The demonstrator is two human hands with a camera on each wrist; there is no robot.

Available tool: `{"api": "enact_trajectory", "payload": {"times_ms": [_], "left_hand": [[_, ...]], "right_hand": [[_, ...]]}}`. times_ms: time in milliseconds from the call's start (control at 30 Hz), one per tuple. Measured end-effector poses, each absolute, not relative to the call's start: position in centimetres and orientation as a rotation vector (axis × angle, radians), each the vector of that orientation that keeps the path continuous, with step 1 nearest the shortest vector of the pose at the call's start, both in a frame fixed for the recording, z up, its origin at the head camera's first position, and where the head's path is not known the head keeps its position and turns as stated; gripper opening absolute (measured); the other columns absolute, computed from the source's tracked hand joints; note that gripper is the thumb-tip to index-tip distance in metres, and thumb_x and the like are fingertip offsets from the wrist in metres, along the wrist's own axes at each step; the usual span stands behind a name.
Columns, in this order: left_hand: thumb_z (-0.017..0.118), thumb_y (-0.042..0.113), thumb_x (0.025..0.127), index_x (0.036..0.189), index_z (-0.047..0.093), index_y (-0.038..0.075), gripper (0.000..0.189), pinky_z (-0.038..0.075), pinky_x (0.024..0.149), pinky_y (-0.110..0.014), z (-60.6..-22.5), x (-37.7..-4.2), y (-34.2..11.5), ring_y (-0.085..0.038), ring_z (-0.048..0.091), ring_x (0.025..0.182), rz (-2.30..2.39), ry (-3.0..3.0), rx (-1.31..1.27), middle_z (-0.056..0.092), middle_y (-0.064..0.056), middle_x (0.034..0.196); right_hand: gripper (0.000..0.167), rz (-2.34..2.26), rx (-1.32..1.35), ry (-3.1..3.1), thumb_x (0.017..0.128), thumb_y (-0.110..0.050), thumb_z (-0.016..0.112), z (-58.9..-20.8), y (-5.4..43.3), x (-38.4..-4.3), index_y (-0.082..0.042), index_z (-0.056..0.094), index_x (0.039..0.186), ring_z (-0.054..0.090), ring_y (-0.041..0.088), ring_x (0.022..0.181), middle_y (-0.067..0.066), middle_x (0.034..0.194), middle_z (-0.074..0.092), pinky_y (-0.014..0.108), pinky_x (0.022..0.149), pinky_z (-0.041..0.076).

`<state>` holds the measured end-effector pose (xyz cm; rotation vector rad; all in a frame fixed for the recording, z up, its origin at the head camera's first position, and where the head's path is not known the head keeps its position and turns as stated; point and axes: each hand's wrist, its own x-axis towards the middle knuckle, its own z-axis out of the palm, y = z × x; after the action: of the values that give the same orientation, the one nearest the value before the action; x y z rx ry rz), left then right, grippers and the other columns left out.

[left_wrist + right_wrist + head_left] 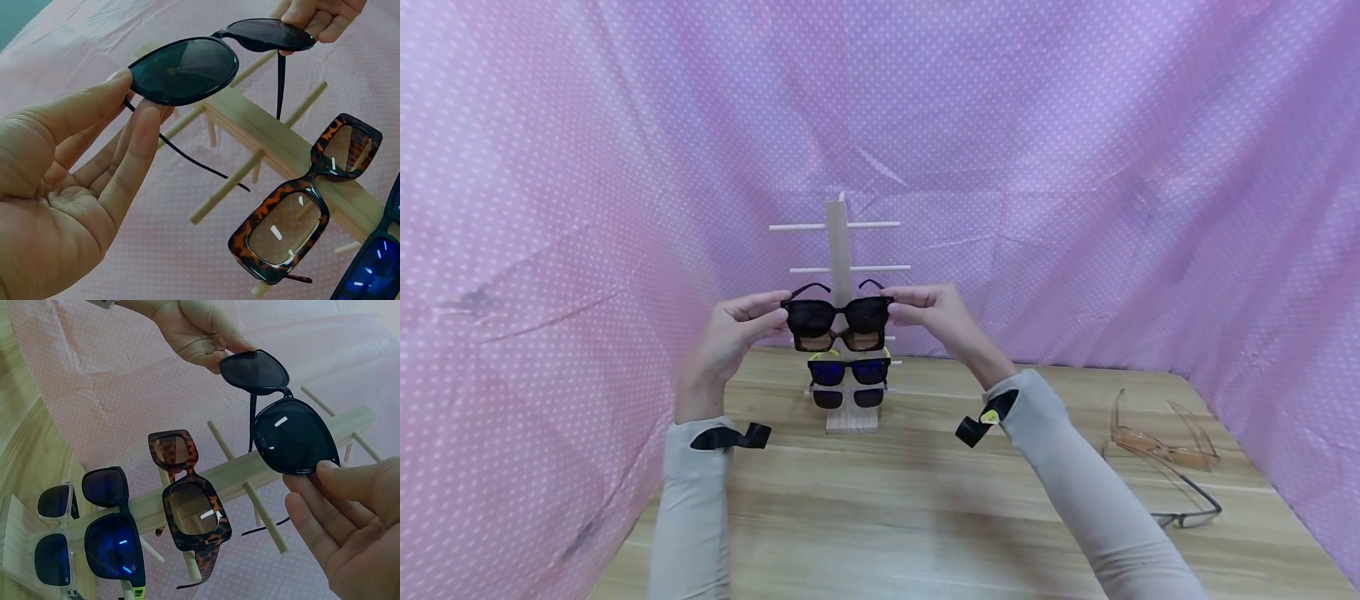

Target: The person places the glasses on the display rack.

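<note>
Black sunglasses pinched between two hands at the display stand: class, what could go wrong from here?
The black sunglasses are held only at their outer edges, so if the left grip or right grip slips, they might tilt or drop. Their open temples could snag on a bare wooden dowel of the display stand. Lowered carelessly, they might also knock the tortoiseshell sunglasses mounted below.

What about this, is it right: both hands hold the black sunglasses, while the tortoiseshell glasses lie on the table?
No: the tortoiseshell glasses are on the wooden stand, not the table, as the right wrist view shows; the left hand and right hand hold the black sunglasses.
</note>
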<state>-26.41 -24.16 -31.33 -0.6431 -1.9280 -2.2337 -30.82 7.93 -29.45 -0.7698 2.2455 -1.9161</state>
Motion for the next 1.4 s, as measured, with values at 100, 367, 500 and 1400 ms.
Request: {"api": "enact_trajectory", "payload": {"times_ms": [100,367,500,1400], "left_hand": [[0.062,-0.011,0.095,0.108,0.080,0.017,0.036,0.065,0.078,-0.029,-31.5,-26.6,-24.0,-0.010,0.073,0.080,-2.251,-1.918,-0.590,0.079,0.003,0.096],[0.066,-0.005,0.096,0.114,0.078,0.013,0.029,0.064,0.081,-0.026,-31.8,-27.3,-24.1,-0.012,0.074,0.080,-2.276,-1.918,-0.482,0.078,0.003,0.100],[0.067,-0.001,0.096,0.117,0.077,0.012,0.026,0.063,0.084,-0.025,-31.9,-28.1,-24.1,-0.012,0.074,0.083,-2.291,-1.929,-0.432,0.077,0.003,0.104],[0.073,0.005,0.094,0.110,0.077,0.015,0.019,0.064,0.084,-0.025,-31.6,-30.5,-24.0,-0.011,0.075,0.084,-2.213,-2.105,-0.265,0.077,0.006,0.098]], "right_hand": [[0.033,-1.906,-0.745,2.255,0.095,-0.006,0.071,-29.7,7.9,-31.2,-0.001,0.069,0.128,0.074,0.034,0.106,0.018,0.124,0.071,0.037,0.097,0.061],[0.033,-1.899,-0.663,2.286,0.095,-0.008,0.071,-29.8,7.5,-31.9,-0.003,0.070,0.128,0.074,0.034,0.105,0.017,0.123,0.072,0.040,0.104,0.057],[0.034,-1.952,-0.610,2.255,0.095,-0.006,0.071,-29.8,7.2,-32.5,-0.001,0.069,0.128,0.077,0.024,0.095,0.020,0.121,0.071,0.045,0.103,0.057],[0.032,-2.016,-0.531,2.249,0.093,-0.001,0.072,-29.4,6.9,-34.2,0.006,0.069,0.124,0.076,0.014,0.080,0.025,0.112,0.073,0.045,0.092,0.063]]}}
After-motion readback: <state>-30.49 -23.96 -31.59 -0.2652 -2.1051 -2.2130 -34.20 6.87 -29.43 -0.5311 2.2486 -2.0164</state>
